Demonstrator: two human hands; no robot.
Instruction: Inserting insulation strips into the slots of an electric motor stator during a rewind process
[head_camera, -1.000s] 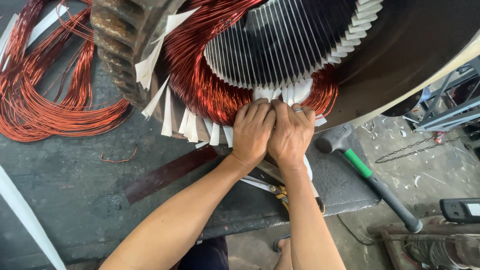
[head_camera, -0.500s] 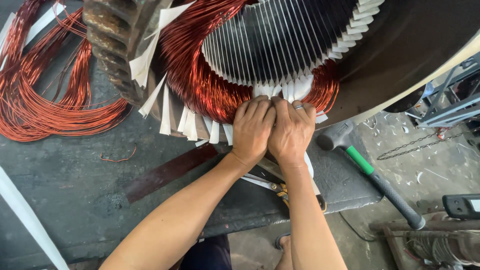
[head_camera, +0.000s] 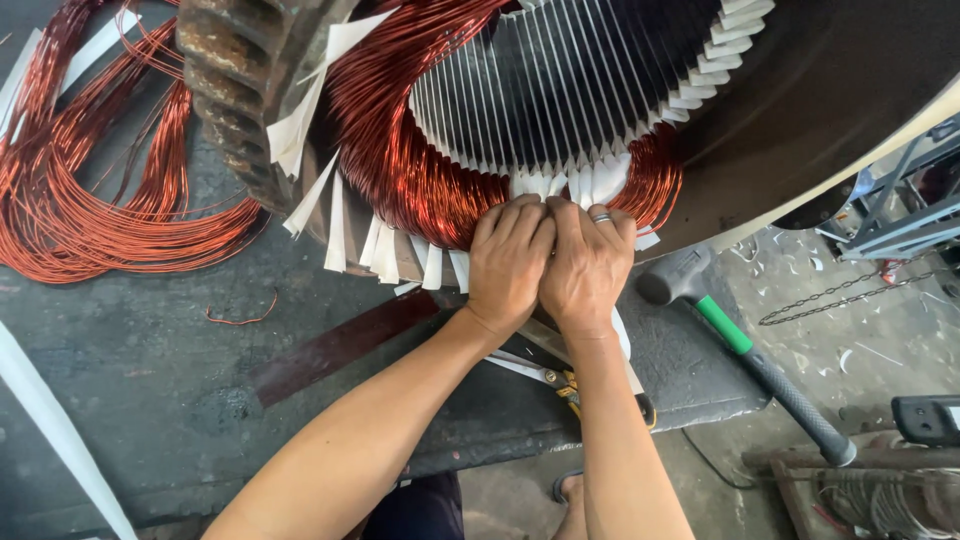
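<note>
A large motor stator (head_camera: 800, 90) lies tilted on a dark workbench (head_camera: 130, 380). Copper windings (head_camera: 400, 160) bulge around its slotted core (head_camera: 570, 80), with white insulation paper strips (head_camera: 380, 250) sticking out between the coils. My left hand (head_camera: 508, 262) and my right hand (head_camera: 588, 265) sit side by side at the lower rim. Their fingertips press into the white paper and copper wire at the slot mouths. My right hand wears a ring. What the fingertips hold is hidden.
Loose coils of copper wire (head_camera: 90, 200) lie at the left. A rubber mallet with a green and black handle (head_camera: 745, 350) rests at the bench's right edge. Scissors (head_camera: 545, 372) and a dark flat bar (head_camera: 340, 345) lie under my forearms. A chain (head_camera: 840, 300) lies on the floor.
Both hands stay pressed at the same spot on the stator rim. The view has shifted only slightly.
</note>
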